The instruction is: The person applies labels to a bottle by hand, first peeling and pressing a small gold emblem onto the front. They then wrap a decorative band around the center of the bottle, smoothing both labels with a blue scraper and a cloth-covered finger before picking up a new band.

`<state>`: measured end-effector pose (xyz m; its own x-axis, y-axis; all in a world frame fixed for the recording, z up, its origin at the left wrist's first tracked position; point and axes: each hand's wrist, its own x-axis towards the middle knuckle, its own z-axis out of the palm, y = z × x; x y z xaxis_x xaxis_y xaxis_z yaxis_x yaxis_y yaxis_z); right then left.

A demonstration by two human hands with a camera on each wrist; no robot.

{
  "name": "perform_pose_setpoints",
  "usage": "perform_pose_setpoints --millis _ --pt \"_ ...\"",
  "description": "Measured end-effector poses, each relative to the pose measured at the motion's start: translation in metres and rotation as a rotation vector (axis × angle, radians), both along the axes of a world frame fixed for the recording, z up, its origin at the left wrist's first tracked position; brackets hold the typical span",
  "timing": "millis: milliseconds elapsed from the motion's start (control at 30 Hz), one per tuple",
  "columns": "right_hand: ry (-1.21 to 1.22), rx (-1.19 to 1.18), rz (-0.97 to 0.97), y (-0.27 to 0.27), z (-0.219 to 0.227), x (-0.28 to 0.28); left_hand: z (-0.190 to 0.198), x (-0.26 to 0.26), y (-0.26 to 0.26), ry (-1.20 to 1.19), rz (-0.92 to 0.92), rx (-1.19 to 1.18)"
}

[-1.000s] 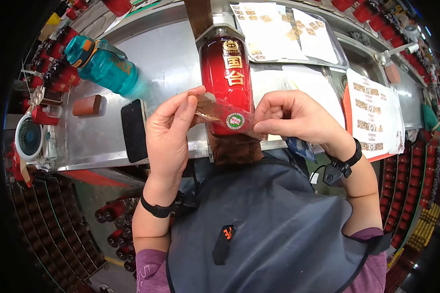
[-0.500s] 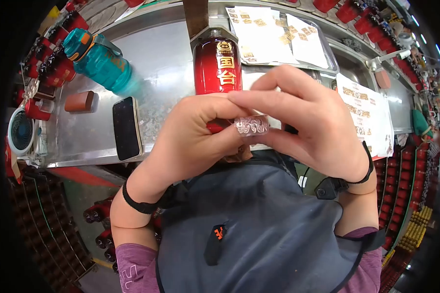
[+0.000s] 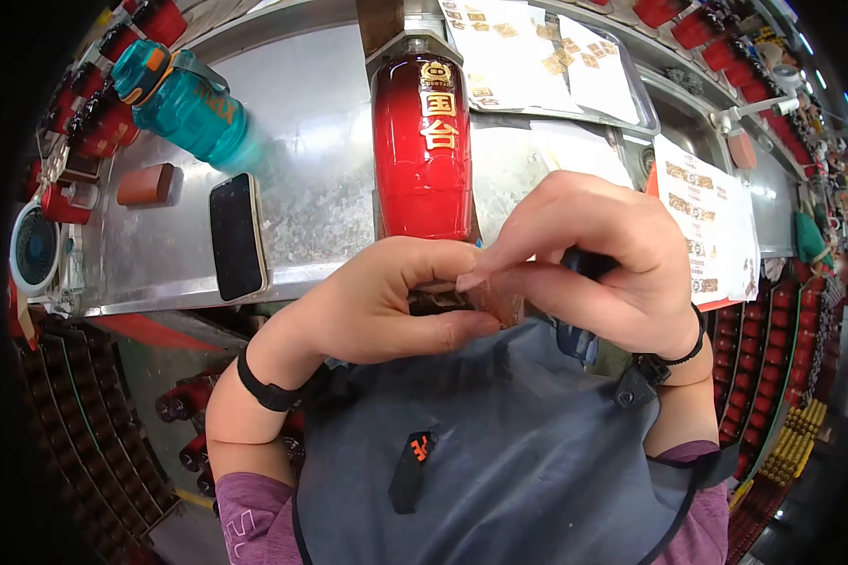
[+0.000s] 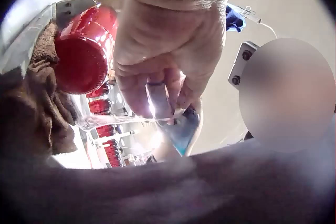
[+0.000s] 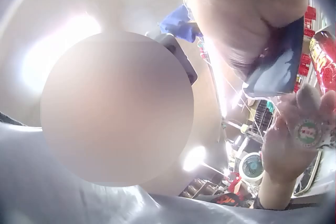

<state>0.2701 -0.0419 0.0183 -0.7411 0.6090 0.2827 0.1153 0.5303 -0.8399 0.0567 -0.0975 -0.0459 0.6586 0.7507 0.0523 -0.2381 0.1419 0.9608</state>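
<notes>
A clear strip runs between both hands; its round green-edged label shows in the right wrist view. The left hand holds one part of it between bent fingers and thumb. Thumb and forefinger of the right hand pinch the strip beside the left fingertips. A dark blue glossy piece is held in the right hand's other fingers, its lower end hanging under them. Just beyond the hands lies a red bottle with gold characters, touched by neither hand.
Left of the bottle are a phone, a brown block and a teal drink bottle. Sticker sheets lie on a tray at the back right, more sheets at right. A brown cloth sits by the bottle's base.
The hands have come together from a stretched strip in front of the bottle, then moved slightly down toward the apron. The strip is now bent and mostly hidden by fingers.
</notes>
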Motion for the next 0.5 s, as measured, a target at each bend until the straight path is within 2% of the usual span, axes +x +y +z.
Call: perform_pose_setpoints --millis 33,133,167,200,233,300,367,433,467,500 --pt "0.000 -0.004 -0.001 -0.001 0.000 0.001 -0.002 -0.001 0.000 0.000 -0.001 -0.004" --pt "0.073 -0.207 -0.119 -0.001 -0.005 0.011 -0.005 -0.012 -0.003 0.031 0.056 -0.007" --pt "0.076 -0.209 -0.126 -0.002 -0.010 0.013 -0.002 -0.018 -0.004 0.084 0.147 -0.033" --pt "0.168 -0.339 -0.195 -0.003 -0.017 0.015 0.001 -0.022 -0.005 0.138 0.238 -0.058" --pt "0.261 -0.468 -0.263 -0.003 -0.022 0.017 0.005 -0.022 -0.006 0.141 0.230 -0.061" --pt "0.220 -0.515 -0.263 0.002 -0.031 0.021 0.012 -0.021 -0.006 0.130 0.516 -0.147" --pt "0.172 -0.695 -0.250 0.006 -0.045 0.023 0.014 -0.025 -0.003 0.171 0.519 -0.205" --pt "0.141 -0.763 -0.264 0.011 -0.053 0.026 0.013 -0.028 0.000 0.422 0.548 -0.224" --pt "0.122 -0.797 -0.283 0.014 -0.059 0.028 0.013 -0.027 0.001 0.429 0.540 -0.226" --pt "0.103 -0.832 -0.301 0.016 -0.063 0.030 0.013 -0.026 0.003 0.414 0.532 -0.125"
